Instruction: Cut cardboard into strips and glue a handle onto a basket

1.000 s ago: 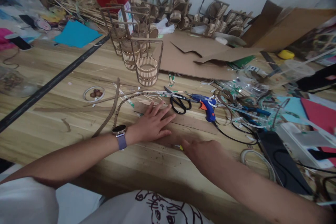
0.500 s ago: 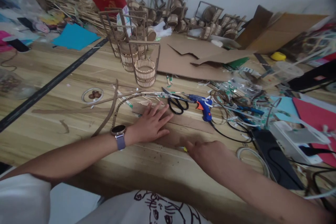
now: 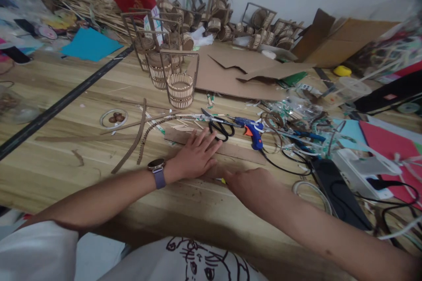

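Observation:
My left hand [image 3: 196, 156] lies flat with fingers spread, pressing on a brown cardboard piece [image 3: 242, 151] at the front of the table. Just to its right, my right hand [image 3: 250, 186] is closed around a utility knife [image 3: 223, 181]; only a yellow bit and a thin blade-like tip show, low against the cardboard's near part. Beyond the left fingertips lie black-handled scissors [image 3: 222, 131]. A blue glue gun [image 3: 252, 131] rests to their right. Thin wooden sticks [image 3: 183, 124] and a curved notched strip [image 3: 150, 134] are scattered to the left.
Small slatted buckets with tall handles [image 3: 180, 90] stand behind the hands, with more piled by the wall. A large cardboard sheet [image 3: 224, 74] lies beside them. At right are a phone [image 3: 339, 193], a power strip [image 3: 352, 173] and cables. A white ring [image 3: 114, 119] encircles brown beads.
My right hand has moved left with the knife, closer to my left hand. My left hand has shifted slightly right and stays flat. The whole view has shifted a little.

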Tool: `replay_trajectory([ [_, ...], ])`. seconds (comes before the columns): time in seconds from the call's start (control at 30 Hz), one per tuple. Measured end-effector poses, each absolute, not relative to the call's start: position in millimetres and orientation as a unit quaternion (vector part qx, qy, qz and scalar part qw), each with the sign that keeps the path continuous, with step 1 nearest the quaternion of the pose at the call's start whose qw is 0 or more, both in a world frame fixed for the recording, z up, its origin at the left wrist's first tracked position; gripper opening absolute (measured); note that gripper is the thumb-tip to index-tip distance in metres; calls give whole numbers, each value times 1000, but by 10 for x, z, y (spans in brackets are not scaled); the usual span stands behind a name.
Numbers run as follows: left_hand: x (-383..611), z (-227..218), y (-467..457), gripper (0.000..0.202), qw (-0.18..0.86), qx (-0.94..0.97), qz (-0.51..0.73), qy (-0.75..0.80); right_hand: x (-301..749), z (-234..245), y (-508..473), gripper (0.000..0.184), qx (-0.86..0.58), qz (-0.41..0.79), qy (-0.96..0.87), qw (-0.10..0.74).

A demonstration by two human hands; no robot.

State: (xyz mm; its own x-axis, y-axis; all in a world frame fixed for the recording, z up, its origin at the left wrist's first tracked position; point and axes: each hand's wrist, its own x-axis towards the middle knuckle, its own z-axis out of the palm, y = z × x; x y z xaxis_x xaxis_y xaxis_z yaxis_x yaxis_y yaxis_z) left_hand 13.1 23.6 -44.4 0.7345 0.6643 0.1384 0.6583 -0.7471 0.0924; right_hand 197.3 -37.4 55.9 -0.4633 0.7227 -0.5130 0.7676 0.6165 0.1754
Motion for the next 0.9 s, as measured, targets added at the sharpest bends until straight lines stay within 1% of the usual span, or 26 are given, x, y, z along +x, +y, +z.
replay_trajectory([
  [0.13, 117, -429, 231, 57, 18, 933, 82, 349, 2027, 541, -366, 31, 430, -47, 858, 276],
  [0.23, 118, -413, 230, 57, 20, 934, 77, 349, 2074, 526, -370, 33, 417, -45, 868, 265],
  [0.3, 120, -409, 231, 57, 22, 934, 76, 349, 2097, 519, -372, 35, 414, -43, 868, 271],
  [0.43, 120, -416, 234, 57, 22, 934, 78, 348, 2142, 504, -377, 32, 412, -50, 867, 275],
  [0.67, 111, -434, 235, 57, 22, 934, 80, 347, 2211, 484, -405, 41, 412, -44, 868, 272],
  [0.9, 100, -460, 236, 57, 24, 933, 94, 345, 2263, 483, -428, 34, 422, -32, 868, 259],
])
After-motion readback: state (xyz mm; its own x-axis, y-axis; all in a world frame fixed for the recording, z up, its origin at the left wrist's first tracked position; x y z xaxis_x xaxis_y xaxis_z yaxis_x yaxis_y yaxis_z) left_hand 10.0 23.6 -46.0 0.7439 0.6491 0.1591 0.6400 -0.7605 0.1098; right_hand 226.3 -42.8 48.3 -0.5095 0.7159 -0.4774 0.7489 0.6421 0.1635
